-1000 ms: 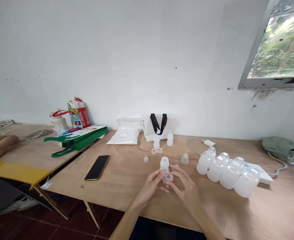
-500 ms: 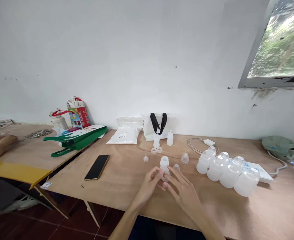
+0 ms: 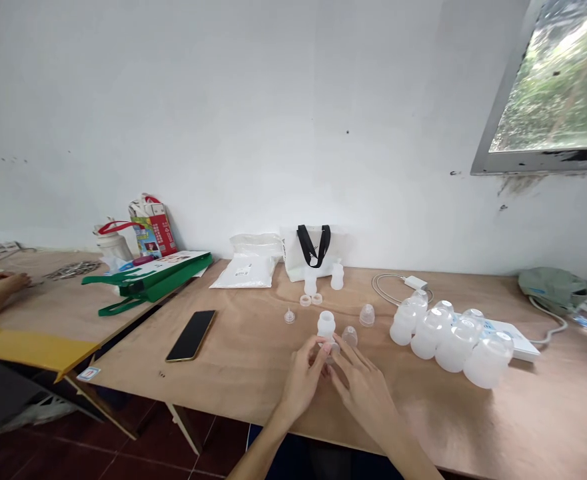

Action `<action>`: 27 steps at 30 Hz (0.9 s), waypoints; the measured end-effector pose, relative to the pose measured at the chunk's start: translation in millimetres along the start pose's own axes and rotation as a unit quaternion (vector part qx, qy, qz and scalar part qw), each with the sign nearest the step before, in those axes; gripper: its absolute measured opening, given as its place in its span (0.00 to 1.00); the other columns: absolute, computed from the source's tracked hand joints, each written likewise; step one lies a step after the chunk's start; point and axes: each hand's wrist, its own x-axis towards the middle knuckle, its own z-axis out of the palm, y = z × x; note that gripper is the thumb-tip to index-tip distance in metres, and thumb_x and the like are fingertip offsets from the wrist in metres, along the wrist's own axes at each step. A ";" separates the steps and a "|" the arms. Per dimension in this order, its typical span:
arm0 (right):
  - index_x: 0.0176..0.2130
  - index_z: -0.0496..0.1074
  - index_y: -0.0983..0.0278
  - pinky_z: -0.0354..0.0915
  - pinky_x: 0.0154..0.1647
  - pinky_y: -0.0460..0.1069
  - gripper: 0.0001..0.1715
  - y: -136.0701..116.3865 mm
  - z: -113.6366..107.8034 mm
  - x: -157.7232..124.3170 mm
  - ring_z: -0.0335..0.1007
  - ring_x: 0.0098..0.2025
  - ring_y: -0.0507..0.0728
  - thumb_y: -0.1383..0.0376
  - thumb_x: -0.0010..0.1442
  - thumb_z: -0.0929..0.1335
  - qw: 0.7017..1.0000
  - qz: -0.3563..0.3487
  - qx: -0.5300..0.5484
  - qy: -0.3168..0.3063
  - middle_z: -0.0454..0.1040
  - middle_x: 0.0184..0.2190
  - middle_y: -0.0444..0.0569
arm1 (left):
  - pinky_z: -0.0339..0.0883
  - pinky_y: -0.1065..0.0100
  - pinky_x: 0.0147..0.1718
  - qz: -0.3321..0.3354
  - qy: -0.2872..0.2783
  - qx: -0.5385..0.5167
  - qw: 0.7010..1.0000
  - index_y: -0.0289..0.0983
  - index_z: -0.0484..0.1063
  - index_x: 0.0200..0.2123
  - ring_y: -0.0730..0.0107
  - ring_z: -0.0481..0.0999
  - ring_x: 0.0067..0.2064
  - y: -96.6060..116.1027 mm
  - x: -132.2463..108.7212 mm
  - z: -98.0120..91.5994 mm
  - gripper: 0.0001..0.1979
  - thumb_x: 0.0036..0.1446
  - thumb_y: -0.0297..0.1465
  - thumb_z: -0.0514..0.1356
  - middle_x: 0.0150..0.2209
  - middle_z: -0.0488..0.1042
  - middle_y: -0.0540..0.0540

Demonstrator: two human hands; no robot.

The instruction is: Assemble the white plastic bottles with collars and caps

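So far, the left hand point(image 3: 300, 383) and right hand point(image 3: 366, 393) pinch a small clear piece point(image 3: 331, 349) between their fingertips, while the frosted bottles point(image 3: 456, 350) stay grouped apart — none in hand.

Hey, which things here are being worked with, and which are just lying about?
Being worked with: left hand, right hand, small translucent bottle part between them, upright translucent bottle beside it.
Just lying about: black smartphone, green bag, white bag with black handles.
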 end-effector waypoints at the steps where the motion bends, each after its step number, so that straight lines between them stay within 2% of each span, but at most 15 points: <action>1: 0.60 0.71 0.56 0.75 0.51 0.57 0.23 1.5 0.9 0.1 0.73 0.59 0.63 0.67 0.69 0.62 1.000 0.005 0.004 -0.005 0.70 0.64 0.52 | 0.69 0.72 0.26 -0.010 -0.001 0.006 1.000 0.37 0.75 0.46 0.70 0.74 0.25 -1.3 -0.6 1.1 0.20 0.66 0.48 0.57 0.27 0.75 0.50; 3: 0.57 0.73 0.57 0.75 0.51 0.57 0.22 3.6 2.5 0.2 0.74 0.59 0.64 0.68 0.67 0.62 1.000 0.011 0.007 -0.015 0.70 0.64 0.52 | 0.65 0.73 0.21 -0.031 -0.004 0.022 0.999 0.37 0.74 0.48 0.72 0.71 0.20 -3.4 -1.4 3.2 0.22 0.65 0.49 0.57 0.22 0.72 0.53; 6: 0.55 0.75 0.57 0.75 0.50 0.57 0.22 3.7 4.6 0.4 0.74 0.58 0.64 0.71 0.65 0.63 1.000 0.014 0.008 -0.025 0.70 0.64 0.52 | 0.61 0.74 0.17 -0.043 0.002 0.050 0.998 0.36 0.74 0.49 0.73 0.69 0.17 -3.8 -2.6 5.6 0.24 0.65 0.50 0.56 0.20 0.72 0.53; 11: 0.58 0.73 0.57 0.76 0.47 0.56 0.26 2.1 7.2 0.4 0.74 0.58 0.64 0.73 0.63 0.64 0.999 0.011 -0.004 -0.037 0.69 0.64 0.53 | 0.61 0.74 0.17 -0.036 0.013 0.067 0.997 0.36 0.75 0.51 0.75 0.67 0.16 -3.4 -4.7 8.6 0.24 0.67 0.49 0.54 0.24 0.75 0.52; 16: 0.55 0.75 0.57 0.76 0.44 0.55 0.26 5.2 7.1 0.5 0.78 0.53 0.64 0.74 0.62 0.64 0.998 0.017 -0.023 -0.057 0.70 0.64 0.53 | 0.60 0.74 0.14 -0.051 0.000 0.045 0.998 0.35 0.74 0.50 0.77 0.67 0.15 -15.9 -0.3 7.9 0.26 0.66 0.51 0.55 0.30 0.78 0.48; 19: 0.57 0.73 0.56 0.75 0.44 0.55 0.25 10.0 6.3 2.3 0.78 0.51 0.63 0.72 0.63 0.64 0.999 0.004 -0.027 -0.046 0.70 0.64 0.53 | 0.65 0.74 0.15 -0.054 -0.009 -0.018 0.998 0.35 0.71 0.52 0.77 0.69 0.16 -25.3 5.3 7.7 0.27 0.63 0.52 0.57 0.34 0.79 0.46; 22: 0.54 0.75 0.56 0.75 0.45 0.55 0.21 15.4 7.1 4.1 0.78 0.51 0.63 0.71 0.65 0.65 0.999 -0.008 -0.035 -0.018 0.73 0.62 0.52 | 0.72 0.72 0.19 -0.064 -0.033 -0.075 0.995 0.37 0.66 0.56 0.75 0.74 0.20 -30.0 7.9 8.7 0.29 0.63 0.52 0.58 0.38 0.79 0.45; 24: 0.52 0.76 0.56 0.75 0.45 0.55 0.19 18.3 8.2 4.7 0.79 0.49 0.63 0.71 0.65 0.65 0.999 -0.011 -0.033 -0.005 0.76 0.58 0.52 | 0.73 0.72 0.19 -0.073 -0.050 -0.087 0.992 0.38 0.65 0.57 0.74 0.76 0.22 -30.3 7.7 8.8 0.29 0.63 0.52 0.58 0.39 0.79 0.44; 27: 0.53 0.75 0.57 0.75 0.44 0.54 0.20 20.6 9.3 5.1 0.80 0.47 0.62 0.72 0.65 0.64 1.000 -0.018 0.013 0.002 0.78 0.55 0.52 | 0.73 0.74 0.18 -0.072 -0.047 -0.076 0.993 0.37 0.67 0.53 0.75 0.75 0.22 -29.0 6.8 6.9 0.28 0.62 0.53 0.58 0.36 0.79 0.44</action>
